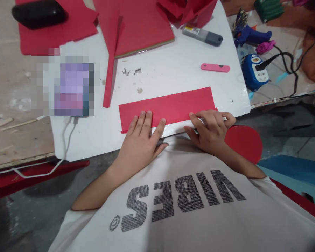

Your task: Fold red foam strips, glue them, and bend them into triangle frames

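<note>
Head view shows the red paper strip (170,106) at the six o'clock edge of the white board (168,77), the left hand (141,143) spread flat on it at seven o'clock, the right hand (211,129) half-curled at four, its pinch unclear.

Worn on the head, a single camera looks forward and steeply down from close above a pale shirt (199,227) at the near side, framing the left hand (140,143), right hand (210,129) and white sheet (168,73) at close range, with tabletop (5,77) at left and right.
</note>
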Tool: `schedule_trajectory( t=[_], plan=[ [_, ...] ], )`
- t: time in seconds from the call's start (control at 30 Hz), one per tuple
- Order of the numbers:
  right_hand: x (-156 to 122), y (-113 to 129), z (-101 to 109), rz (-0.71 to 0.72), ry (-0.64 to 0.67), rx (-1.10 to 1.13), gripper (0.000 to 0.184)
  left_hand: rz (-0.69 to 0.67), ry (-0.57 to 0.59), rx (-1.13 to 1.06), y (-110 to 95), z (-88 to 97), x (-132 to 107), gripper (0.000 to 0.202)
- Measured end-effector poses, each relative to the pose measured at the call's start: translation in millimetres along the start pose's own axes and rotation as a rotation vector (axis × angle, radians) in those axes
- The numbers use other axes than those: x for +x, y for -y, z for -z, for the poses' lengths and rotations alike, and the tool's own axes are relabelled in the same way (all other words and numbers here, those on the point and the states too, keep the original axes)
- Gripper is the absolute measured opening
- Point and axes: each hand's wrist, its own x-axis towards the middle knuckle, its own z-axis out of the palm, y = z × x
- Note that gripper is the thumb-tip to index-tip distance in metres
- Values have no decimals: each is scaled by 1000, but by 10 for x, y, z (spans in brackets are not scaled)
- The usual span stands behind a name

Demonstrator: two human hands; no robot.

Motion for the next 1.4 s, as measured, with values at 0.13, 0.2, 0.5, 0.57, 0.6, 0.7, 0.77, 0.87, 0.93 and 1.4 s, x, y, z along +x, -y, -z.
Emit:
schedule_trajectory(
  t=[0.13, 0.2, 0.5, 0.57, 0.6, 0.7, 0.77, 0.87, 0.93, 1.4],
  plan=[
    [-10, -71, 47, -32, -37, -22, 32, -9, -17, 1, 9, -3, -4, 76],
    [-33, -136, 65, -34, -37, -17, 30, -14, -42, 9, 31, -5, -21, 73],
    [-170, -466, 35, -55, -78, -99, 51, -3, -206, 64, 317, -91, -420, 95],
    [-130, -484, 100, -57, -54, -98, 45, 17, -255, 94, 384, -102, -552, 99],
    [-91, -488, 149, -37, -51, -85, 39, 26, -274, 97, 410, -97, -602, 97],
    [98, -498, 326, 56, -8, -28, 22, 24, -353, 87, 454, -29, -636, 71],
    [261, -504, 428, 155, 16, 26, 15, -25, -430, 109, 454, 50, -555, 46],
    [478, -491, 508, 357, 65, 93, 14, -123, -467, 131, 411, 170, -359, 19],
    [564, -462, 516, 452, 140, 107, 16, -157, -433, 127, 359, 222, -246, 11],
    [634, -207, 394, 538, 160, 237, 14, -228, -385, 144, 120, 263, -38, 8]
  ],
)
